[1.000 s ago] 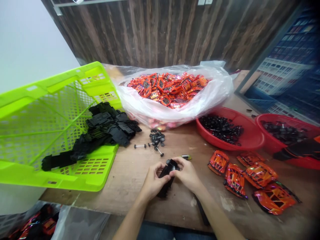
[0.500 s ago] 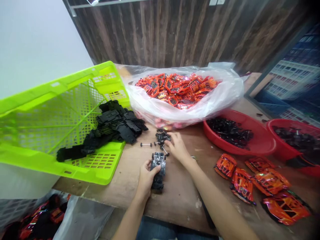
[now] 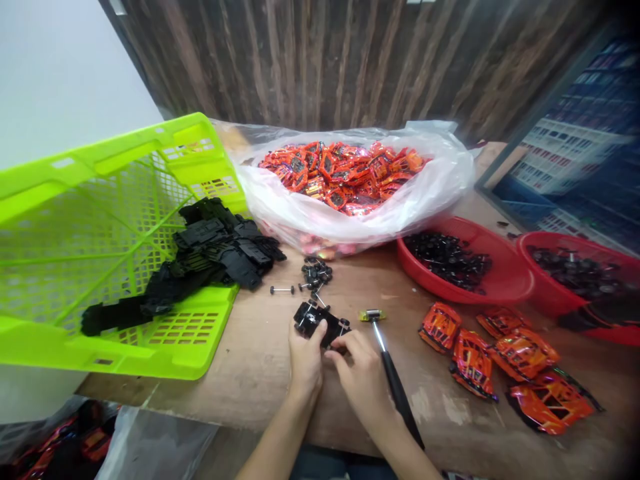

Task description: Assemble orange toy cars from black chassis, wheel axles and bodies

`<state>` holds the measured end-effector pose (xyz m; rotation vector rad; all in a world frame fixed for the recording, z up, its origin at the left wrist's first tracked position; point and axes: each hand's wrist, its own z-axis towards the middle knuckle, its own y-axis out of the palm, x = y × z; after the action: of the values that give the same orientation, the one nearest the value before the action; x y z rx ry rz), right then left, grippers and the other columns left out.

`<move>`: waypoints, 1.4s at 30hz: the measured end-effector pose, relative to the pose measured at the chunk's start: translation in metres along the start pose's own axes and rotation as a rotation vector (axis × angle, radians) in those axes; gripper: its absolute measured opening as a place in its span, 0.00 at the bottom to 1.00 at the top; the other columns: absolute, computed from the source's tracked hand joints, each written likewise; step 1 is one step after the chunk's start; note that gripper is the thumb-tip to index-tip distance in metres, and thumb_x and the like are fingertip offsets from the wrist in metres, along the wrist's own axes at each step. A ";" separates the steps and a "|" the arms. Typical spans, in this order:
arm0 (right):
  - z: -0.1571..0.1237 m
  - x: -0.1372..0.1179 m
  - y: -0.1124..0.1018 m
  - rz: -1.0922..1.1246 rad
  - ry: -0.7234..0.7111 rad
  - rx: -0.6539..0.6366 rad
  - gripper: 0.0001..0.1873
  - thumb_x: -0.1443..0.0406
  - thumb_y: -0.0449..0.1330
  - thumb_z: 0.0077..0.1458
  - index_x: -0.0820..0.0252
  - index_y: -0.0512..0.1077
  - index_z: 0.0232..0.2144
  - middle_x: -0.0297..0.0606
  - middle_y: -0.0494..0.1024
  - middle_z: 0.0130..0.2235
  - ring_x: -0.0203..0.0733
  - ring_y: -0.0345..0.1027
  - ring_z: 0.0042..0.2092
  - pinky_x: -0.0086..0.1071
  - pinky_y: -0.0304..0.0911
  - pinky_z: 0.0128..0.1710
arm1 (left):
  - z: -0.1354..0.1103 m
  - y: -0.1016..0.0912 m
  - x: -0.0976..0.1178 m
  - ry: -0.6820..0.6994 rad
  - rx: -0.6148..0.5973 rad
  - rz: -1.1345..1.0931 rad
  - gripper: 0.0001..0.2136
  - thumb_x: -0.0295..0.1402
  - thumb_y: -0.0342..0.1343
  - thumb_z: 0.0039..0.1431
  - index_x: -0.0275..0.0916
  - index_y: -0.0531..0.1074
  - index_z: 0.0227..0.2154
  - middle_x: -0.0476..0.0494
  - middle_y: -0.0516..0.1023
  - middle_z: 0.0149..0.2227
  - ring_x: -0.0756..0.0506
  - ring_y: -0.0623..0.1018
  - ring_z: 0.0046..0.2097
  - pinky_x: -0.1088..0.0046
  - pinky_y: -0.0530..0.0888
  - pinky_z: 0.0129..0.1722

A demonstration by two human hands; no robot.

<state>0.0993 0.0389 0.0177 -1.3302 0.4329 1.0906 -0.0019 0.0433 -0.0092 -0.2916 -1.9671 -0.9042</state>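
A black toy-car chassis (image 3: 320, 322) with wheels sits near the table's front edge, gripped from both sides. My left hand (image 3: 304, 355) wraps its left end, and my right hand (image 3: 361, 372) pinches its right end with curled fingers. Just beyond it lies a small pile of black wheel-and-axle sets (image 3: 313, 275), with one loose axle (image 3: 281, 290) to the left. A small hammer (image 3: 388, 365) with a black handle lies beside my right hand, untouched.
A lime-green crate (image 3: 115, 267) tipped on its side spills black chassis parts (image 3: 210, 250). A clear bag of orange car shells (image 3: 350, 177) stands behind. Two red bowls (image 3: 505, 283) (image 3: 620, 333) of black wheels sit at right, with several orange shells (image 3: 500, 363) in front.
My right hand reached to the wheel pile, then came back to the chassis. The chassis now lies flat with wheels showing, and the hammer has come into view beside my right hand.
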 end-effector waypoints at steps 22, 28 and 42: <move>0.327 -0.003 -0.039 -0.379 0.265 0.096 0.18 0.59 0.57 0.59 0.62 0.67 0.48 0.41 0.70 0.49 0.42 0.68 0.46 0.42 0.67 0.44 | -0.007 -0.009 -0.006 -0.170 0.017 -0.116 0.24 0.33 0.71 0.33 0.35 0.70 0.36 0.41 0.80 0.32 0.40 0.80 0.35 0.64 0.76 0.38; 0.325 0.003 -0.071 -0.400 0.165 0.194 0.19 0.59 0.61 0.53 0.68 0.70 0.43 0.47 0.75 0.42 0.46 0.69 0.44 0.38 0.64 0.45 | 0.004 -0.018 0.007 -0.140 0.072 -0.113 0.19 0.26 0.67 0.39 0.35 0.70 0.36 0.42 0.79 0.33 0.44 0.80 0.34 0.70 0.76 0.35; 0.067 0.025 -0.022 -0.505 -0.485 -0.323 0.18 0.80 0.49 0.45 0.62 0.70 0.36 0.43 0.72 0.35 0.46 0.68 0.37 0.37 0.66 0.40 | 0.029 -0.061 0.065 -0.034 0.287 -0.053 0.09 0.18 0.58 0.48 0.34 0.72 0.33 0.47 0.79 0.27 0.48 0.79 0.27 0.71 0.77 0.33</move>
<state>0.1084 0.1130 0.0270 -1.2963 -0.4363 1.0269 -0.0885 0.0114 0.0060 -0.0902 -2.1127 -0.6410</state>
